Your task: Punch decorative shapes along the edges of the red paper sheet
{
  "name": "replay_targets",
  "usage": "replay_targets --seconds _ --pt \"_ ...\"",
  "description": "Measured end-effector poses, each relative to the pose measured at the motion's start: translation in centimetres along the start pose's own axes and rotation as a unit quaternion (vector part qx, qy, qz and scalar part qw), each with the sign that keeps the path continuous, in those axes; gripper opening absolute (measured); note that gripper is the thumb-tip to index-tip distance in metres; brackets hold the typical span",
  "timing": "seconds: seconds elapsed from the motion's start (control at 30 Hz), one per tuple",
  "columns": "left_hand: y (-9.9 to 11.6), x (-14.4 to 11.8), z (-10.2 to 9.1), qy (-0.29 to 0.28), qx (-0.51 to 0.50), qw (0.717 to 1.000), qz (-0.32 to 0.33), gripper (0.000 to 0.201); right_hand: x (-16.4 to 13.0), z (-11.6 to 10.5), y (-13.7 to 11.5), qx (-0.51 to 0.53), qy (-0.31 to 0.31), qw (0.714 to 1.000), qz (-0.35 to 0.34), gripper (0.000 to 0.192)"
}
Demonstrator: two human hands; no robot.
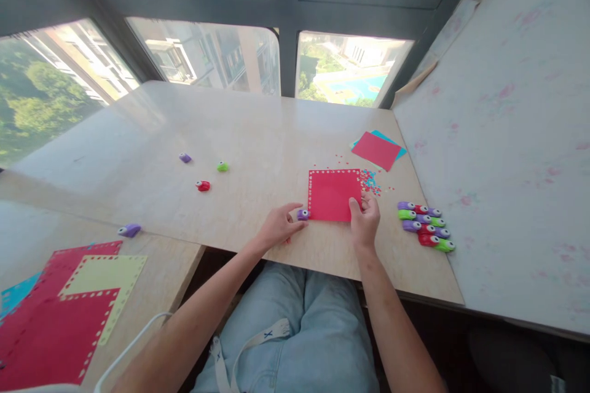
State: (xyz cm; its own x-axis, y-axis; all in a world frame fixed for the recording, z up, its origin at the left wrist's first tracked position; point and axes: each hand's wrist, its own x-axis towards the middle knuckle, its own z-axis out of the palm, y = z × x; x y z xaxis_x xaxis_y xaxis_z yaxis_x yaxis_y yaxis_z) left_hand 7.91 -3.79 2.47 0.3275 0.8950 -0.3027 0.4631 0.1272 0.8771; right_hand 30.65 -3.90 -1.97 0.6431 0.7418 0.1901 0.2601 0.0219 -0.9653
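A red sheet of paper [332,196] lies in front of me, with small punched holes along its top and left edges. My right hand [366,218] pinches its right side, thumb on top and fingers at the edge. At the lower left corner of the sheet sits a purple craft punch [302,214]. The thumb and fingers of my left hand [281,224] close around that punch. A bit of red shows under the left hand, too small to name. Tiny red and blue paper cutouts [370,181] are scattered beside the sheet's upper right.
Several punches in purple, red and green [426,227] stand in rows by the right wall. Red and blue paper [377,150] lies behind. Leftward are a purple punch [185,158], a green punch [222,166], a red punch [203,185] and punched sheets [69,325].
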Motion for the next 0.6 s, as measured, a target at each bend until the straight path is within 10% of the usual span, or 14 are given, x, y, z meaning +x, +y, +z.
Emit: replay_targets --seconds 0.6 --pt "-1.1 -0.8 -0.3 0.118 -0.24 0.962 0.048 0.037 -0.3 -0.2 0.0 0.005 -0.021 1.0 0.008 0.046"
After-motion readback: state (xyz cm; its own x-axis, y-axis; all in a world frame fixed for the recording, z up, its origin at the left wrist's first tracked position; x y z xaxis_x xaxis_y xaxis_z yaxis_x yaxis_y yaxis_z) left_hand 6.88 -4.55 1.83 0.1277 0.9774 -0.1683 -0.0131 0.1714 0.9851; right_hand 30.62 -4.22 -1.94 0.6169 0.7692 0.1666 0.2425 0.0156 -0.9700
